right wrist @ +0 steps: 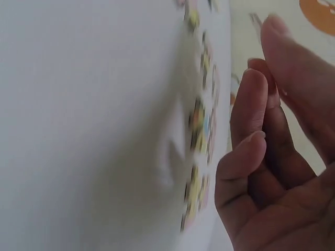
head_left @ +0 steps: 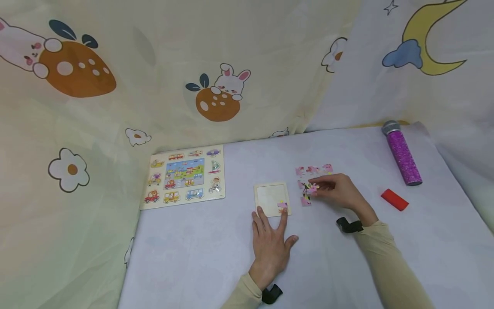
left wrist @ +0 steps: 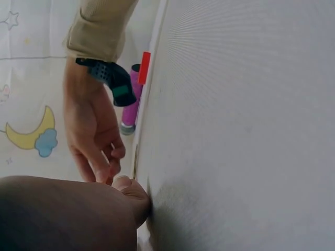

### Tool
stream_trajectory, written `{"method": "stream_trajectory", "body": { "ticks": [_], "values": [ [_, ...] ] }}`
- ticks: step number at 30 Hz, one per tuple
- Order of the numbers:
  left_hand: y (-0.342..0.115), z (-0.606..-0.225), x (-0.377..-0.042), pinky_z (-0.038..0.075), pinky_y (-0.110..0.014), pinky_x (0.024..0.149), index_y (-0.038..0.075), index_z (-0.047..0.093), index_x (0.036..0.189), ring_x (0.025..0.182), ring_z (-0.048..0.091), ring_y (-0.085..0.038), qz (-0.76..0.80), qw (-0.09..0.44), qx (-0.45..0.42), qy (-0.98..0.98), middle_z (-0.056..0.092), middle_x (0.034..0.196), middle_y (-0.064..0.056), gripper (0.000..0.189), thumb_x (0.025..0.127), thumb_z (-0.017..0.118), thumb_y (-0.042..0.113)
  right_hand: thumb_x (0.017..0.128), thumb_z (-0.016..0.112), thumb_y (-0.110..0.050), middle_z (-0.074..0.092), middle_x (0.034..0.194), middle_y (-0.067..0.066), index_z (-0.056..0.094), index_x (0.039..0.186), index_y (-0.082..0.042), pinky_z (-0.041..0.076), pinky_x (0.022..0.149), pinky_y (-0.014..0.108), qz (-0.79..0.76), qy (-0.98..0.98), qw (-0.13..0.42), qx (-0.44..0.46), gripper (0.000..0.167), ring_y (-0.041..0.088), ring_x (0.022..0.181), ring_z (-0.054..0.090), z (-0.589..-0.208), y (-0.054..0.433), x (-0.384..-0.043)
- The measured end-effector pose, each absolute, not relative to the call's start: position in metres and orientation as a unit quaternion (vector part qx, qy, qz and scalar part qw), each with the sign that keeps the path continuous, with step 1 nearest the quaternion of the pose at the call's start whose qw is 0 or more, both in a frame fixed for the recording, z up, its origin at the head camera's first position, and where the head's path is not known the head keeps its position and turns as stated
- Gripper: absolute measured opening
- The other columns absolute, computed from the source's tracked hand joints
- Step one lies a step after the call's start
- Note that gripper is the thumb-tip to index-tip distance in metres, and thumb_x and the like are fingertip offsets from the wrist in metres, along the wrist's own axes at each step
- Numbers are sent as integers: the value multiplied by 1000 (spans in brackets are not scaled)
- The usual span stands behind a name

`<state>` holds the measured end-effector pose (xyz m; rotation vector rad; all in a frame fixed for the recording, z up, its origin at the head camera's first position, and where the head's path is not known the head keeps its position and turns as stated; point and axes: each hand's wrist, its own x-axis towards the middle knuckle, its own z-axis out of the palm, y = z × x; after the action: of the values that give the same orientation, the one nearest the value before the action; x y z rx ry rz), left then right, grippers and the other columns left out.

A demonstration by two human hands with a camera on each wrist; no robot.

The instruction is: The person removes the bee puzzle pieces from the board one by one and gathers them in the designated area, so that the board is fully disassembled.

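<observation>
A small square puzzle tray [head_left: 271, 185] with a pale wooden border lies in the middle of the table. One pink puzzle piece [head_left: 282, 205] sits in its lower right corner. My left hand [head_left: 272, 246] is spread flat, the index fingertip on that piece and another fingertip at the tray's near border. To the right lie several pink puzzle pieces [head_left: 311, 169] in short rows. Over the middle row reaches my right hand [head_left: 339, 191], thumb and fingertips around a piece [head_left: 311, 188]; the right wrist view shows its bent fingers [right wrist: 248, 99] with nothing between them.
A wooden board [head_left: 185, 176] with vehicle pictures lies at the back left. At the right are a glittery purple microphone [head_left: 403, 156] and a red block [head_left: 395, 200]. Behind the table hangs a curtain [head_left: 162, 64] printed with rabbits and flowers.
</observation>
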<state>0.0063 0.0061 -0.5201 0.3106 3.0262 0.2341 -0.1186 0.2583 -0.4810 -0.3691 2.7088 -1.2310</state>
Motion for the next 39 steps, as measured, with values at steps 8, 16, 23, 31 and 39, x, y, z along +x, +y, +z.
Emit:
{"method": "stream_trajectory", "body": {
  "ticks": [8,16,23,31,39],
  "values": [
    [6,-520,6,33,-60,124,31,37,166,151,29,-63,78,45,102,991,24,162,-47,79,100,54,68,85,91,-19,78,96,3,81,122,-9,52,70,21,-375,914,79,-131,39,14,82,63,-476,288,-113],
    [5,-519,6,33,-60,123,31,35,167,151,29,-63,78,44,98,991,24,161,-48,79,100,55,68,85,91,-20,78,98,4,81,122,-11,49,67,23,-373,915,120,-102,40,15,81,59,-483,299,-107],
    [6,-519,6,32,-61,124,30,37,166,152,27,-63,88,55,98,990,22,162,-47,78,100,56,67,83,92,-21,70,87,-2,81,123,-12,45,66,23,-367,916,131,-98,43,17,79,55,-491,296,-100],
    [7,-519,6,31,-61,124,30,36,167,153,25,-63,91,59,99,989,21,163,-46,79,100,56,66,81,93,-18,68,84,-3,80,123,-9,44,67,23,-356,921,120,-107,45,16,80,56,-491,294,-97],
    [6,-518,6,31,-61,124,30,36,167,153,25,-63,97,59,98,989,20,164,-46,79,100,57,66,81,93,-16,68,86,0,79,116,-8,45,68,23,-357,921,116,-100,39,18,81,58,-492,293,-98]
  ]
}}
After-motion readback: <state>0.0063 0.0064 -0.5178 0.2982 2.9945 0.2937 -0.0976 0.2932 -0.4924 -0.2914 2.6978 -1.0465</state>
